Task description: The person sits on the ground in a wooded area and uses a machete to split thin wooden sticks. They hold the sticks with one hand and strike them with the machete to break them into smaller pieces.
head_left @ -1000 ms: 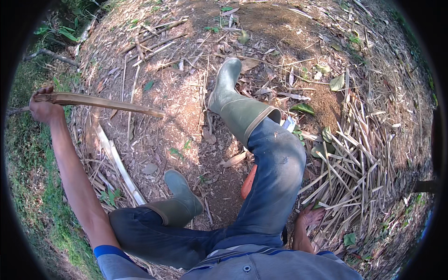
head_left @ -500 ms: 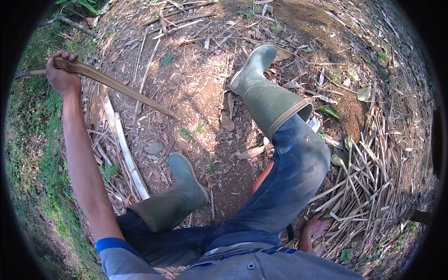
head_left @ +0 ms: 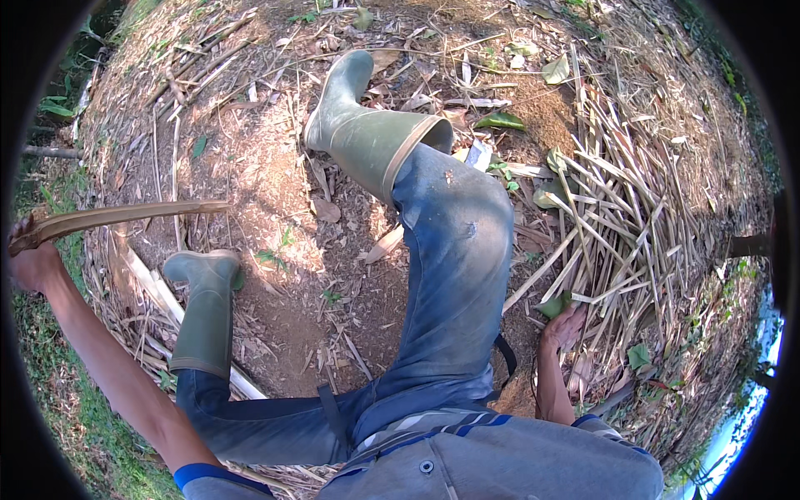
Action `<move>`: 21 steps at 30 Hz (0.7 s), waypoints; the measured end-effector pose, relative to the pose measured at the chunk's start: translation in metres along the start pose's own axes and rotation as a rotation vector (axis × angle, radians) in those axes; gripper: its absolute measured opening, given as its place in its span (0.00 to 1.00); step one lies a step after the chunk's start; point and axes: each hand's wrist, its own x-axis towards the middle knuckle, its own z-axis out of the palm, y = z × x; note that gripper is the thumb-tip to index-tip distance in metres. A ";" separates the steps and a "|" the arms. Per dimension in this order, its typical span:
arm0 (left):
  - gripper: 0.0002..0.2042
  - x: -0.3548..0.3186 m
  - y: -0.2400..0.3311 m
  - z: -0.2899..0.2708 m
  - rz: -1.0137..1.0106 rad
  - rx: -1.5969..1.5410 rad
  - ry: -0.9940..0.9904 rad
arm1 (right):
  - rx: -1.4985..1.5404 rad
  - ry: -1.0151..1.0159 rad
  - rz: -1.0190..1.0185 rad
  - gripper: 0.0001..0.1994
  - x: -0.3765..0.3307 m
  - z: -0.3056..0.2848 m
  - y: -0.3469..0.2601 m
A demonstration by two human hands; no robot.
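Observation:
Out at the far left, my left hand (head_left: pixel 35 265) is closed around one end of a split piece of wood (head_left: pixel 125 217), whose other end points right above the ground. My right hand (head_left: pixel 565 328) is low at the near left edge of a pile of thin split sticks (head_left: pixel 637 217). Its fingers look stretched out, with nothing visible in them, beside a green leaf (head_left: pixel 552 307). Whether the fingertips touch the sticks I cannot tell.
My legs stretch forward in green rubber boots, the right boot (head_left: pixel 354 125) farther out than the left boot (head_left: pixel 204 308). A long pale strip (head_left: pixel 158 283) lies beside and behind the left boot. Branches (head_left: pixel 204 67) lie at the far left, and dry leaves are scattered about.
The view has turned right, so the stick pile shows more fully. My right hand has reached farther forward along the pile's edge. My left hand still grips the wood, which now lies more level.

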 end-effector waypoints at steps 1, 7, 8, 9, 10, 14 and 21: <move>0.10 -0.001 -0.008 -0.002 0.019 0.012 -0.017 | 0.110 0.041 -0.094 0.27 -0.004 -0.008 0.002; 0.09 0.030 -0.079 -0.060 -0.068 -0.389 -0.030 | -0.031 -0.191 -0.607 0.15 -0.046 -0.122 -0.134; 0.09 0.017 -0.076 -0.052 -0.061 -0.275 0.062 | 0.140 -0.272 -0.603 0.14 -0.048 -0.128 -0.161; 0.09 0.004 -0.067 -0.041 -0.058 -0.205 0.098 | 0.159 -0.468 -0.573 0.14 -0.051 -0.122 -0.176; 0.08 -0.008 -0.056 -0.034 -0.055 -0.129 0.136 | 0.185 -0.666 -0.548 0.13 -0.052 -0.108 -0.189; 0.09 -0.038 -0.023 -0.062 -0.063 -0.111 0.169 | 0.027 -0.743 -0.833 0.25 -0.072 -0.005 -0.205; 0.11 -0.094 0.033 -0.049 -0.104 -0.228 0.422 | -0.308 -0.668 -0.806 0.35 -0.108 0.050 -0.200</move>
